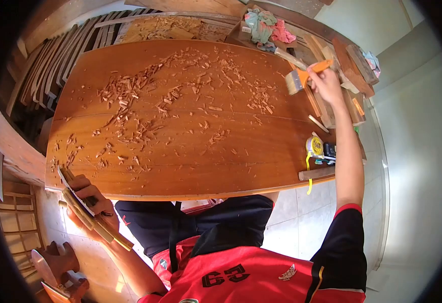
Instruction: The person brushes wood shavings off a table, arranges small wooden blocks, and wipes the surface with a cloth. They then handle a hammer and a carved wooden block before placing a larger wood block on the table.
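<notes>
My right hand (pixel 327 87) is closed round the orange handle of a flat paintbrush (pixel 295 82), raised over the table's far right side with its pale bristles pointing left and down. In my left hand (pixel 97 208), at the near left corner of the table, is a bundle of carving chisels (pixel 111 233) with brownish, stick-like shafts; my fingers wrap round them. Curled wood shavings (pixel 130 88) are scattered across the reddish-brown wooden tabletop (pixel 180 174), thickest at its far left and middle.
A yellow tape measure (pixel 315 146) lies at the right edge beside a wooden strip (pixel 317 173). Wood offcuts (pixel 349 65) are piled behind my right hand. Rags (pixel 266 25) fill a box at the back. Slats (pixel 64 55) are stacked at left, above a carved wooden piece (pixel 54 262).
</notes>
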Demonstrator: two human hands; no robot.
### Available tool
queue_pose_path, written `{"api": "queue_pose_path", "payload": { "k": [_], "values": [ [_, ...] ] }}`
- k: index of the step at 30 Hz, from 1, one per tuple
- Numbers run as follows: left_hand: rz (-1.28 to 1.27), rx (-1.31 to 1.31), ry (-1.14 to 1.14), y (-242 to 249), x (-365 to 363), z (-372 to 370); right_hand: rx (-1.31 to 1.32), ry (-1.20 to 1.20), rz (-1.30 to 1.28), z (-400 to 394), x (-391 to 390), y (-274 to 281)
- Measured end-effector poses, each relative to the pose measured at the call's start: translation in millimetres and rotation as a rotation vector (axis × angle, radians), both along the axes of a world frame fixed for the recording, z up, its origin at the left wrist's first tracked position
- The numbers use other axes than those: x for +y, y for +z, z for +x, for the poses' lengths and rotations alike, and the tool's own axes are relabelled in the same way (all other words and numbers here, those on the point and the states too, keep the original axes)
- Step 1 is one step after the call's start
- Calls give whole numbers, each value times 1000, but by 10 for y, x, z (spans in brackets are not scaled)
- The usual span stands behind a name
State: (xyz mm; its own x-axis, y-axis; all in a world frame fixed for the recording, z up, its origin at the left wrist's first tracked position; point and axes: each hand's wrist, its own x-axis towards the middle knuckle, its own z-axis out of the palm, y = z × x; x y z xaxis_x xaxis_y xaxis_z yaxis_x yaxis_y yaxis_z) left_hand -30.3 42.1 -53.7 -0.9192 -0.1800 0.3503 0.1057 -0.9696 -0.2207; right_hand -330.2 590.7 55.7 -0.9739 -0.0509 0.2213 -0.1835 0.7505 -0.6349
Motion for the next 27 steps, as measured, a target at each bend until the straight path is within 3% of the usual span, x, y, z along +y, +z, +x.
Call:
{"api": "queue_pose_path", "payload": {
  "k": [3, 7, 8, 11, 12, 15, 20, 24, 27],
  "values": [
    [-15, -11, -4, 17, -7, -10, 69, -137, 611, -38, -23, 59],
    [-39, -26, 17, 23, -9, 8, -4, -42, 577, -243, -96, -133],
    [-34, -45, 14, 26, -3, 13, 67, 52, 389, -383, 11, -288],
    [-36, -29, 3, 3, -17, -9, 305, 112, 328, -376, -218, -199],
    [-33, -21, 14, -12, -21, -21, 318, 125, 439, -419, -257, -219],
    [-52, -58, 34, -10, -19, -28, 21, -111, 884, -499, -371, -303],
    [-61, -84, 40, -84, -76, -42, 288, 154, 414, -595, -334, -391],
    [-72, -110, 19, -79, -90, -56, 366, 119, 816, -556, -333, -549],
    [-66, -103, 10, -77, -79, -59, 291, 18, 974, -528, -390, -706]
  ]
}}
